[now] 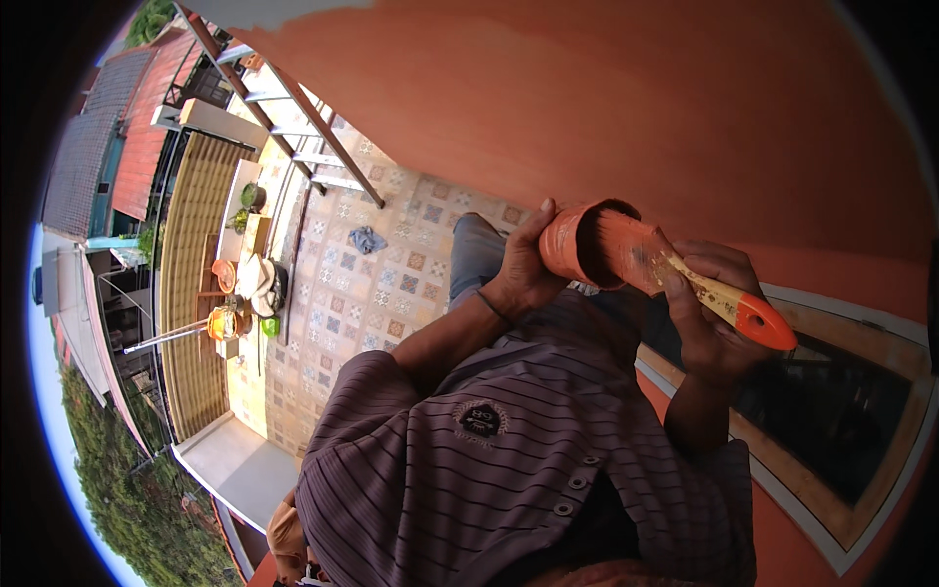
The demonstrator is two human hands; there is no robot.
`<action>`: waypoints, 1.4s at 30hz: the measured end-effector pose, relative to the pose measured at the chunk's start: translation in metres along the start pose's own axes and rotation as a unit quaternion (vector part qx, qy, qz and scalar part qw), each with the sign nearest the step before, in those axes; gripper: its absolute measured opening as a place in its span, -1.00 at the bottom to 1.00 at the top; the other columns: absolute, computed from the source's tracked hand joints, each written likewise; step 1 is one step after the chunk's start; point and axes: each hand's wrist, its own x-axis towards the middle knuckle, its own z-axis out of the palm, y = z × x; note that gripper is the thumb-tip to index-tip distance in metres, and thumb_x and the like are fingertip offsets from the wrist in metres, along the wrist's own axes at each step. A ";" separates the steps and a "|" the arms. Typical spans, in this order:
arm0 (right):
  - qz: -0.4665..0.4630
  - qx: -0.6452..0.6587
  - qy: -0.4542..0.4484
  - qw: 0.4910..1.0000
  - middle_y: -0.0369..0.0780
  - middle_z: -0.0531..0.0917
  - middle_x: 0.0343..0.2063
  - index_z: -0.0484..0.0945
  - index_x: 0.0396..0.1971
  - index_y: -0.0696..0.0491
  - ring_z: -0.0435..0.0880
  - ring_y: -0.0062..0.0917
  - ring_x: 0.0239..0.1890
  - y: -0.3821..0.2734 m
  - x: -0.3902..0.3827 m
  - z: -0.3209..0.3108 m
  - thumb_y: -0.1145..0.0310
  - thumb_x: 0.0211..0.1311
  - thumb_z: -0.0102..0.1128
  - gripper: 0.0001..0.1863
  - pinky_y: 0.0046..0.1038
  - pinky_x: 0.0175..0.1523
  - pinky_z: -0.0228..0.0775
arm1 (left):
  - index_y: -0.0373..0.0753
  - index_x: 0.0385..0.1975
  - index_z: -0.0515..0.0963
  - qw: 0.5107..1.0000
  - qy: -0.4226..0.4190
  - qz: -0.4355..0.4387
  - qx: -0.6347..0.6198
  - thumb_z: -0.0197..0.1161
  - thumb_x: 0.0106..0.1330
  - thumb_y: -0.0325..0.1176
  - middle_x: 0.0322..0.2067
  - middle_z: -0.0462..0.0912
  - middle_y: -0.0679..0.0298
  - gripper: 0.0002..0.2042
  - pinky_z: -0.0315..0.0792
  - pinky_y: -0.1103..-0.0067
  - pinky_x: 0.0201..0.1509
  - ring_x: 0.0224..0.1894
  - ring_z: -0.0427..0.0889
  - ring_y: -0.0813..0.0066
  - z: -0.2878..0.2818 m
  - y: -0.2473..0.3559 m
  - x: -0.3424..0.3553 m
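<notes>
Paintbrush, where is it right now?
In the head view, the paintbrush is right of centre, in the person's right hand, with its bristles at the mouth of the orange cup in the left hand.

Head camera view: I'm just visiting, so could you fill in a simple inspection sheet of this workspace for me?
Surface: orange wall with a pale area at its upper left; patterned tile floor below.
Job's things: orange cup, tilted; paintbrush, its orange-coated bristles at the cup's mouth, contact with the rim unclear.
Clutter: blue-grey cloth crumpled on the tiles; orange bucket farther left.
Hands: left hand holds the cup; right hand has its fingers around the paintbrush handle.
Cables: nothing seen.
Surroundings: ladder, slatted fence, wood-framed window at right.
</notes>
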 end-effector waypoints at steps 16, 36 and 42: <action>0.054 -0.013 -0.046 0.997 -0.16 0.76 -0.19 0.69 -0.13 0.17 0.82 -0.41 -0.11 0.015 -0.006 0.018 0.66 0.19 0.48 -0.75 -0.34 0.15 0.65 | -0.32 0.25 0.53 1.000 -0.019 0.010 -0.002 0.17 0.54 0.17 0.17 0.70 0.08 -0.38 0.52 0.25 0.40 0.24 0.67 0.22 -0.002 -0.004 -0.002; 0.053 -0.053 -0.066 0.995 -0.15 0.73 -0.28 0.66 -0.19 0.20 0.80 -0.45 -0.23 0.022 -0.001 0.027 0.67 0.20 0.45 -0.79 -0.45 -0.06 0.65 | -0.30 0.20 0.53 1.000 -0.026 0.014 -0.002 0.16 0.58 0.08 0.12 0.71 0.11 -0.48 0.58 0.28 0.33 0.19 0.70 0.25 -0.003 -0.001 -0.004; 0.097 -0.011 -0.007 0.995 -0.16 0.75 -0.27 0.68 -0.19 0.26 0.77 -0.55 -0.22 0.017 0.001 0.011 0.67 0.23 0.43 -0.83 -0.51 -0.07 0.64 | -0.31 0.22 0.53 1.000 -0.015 0.012 0.003 0.15 0.58 0.11 0.15 0.69 0.10 -0.45 0.55 0.25 0.35 0.21 0.69 0.24 -0.001 -0.002 -0.002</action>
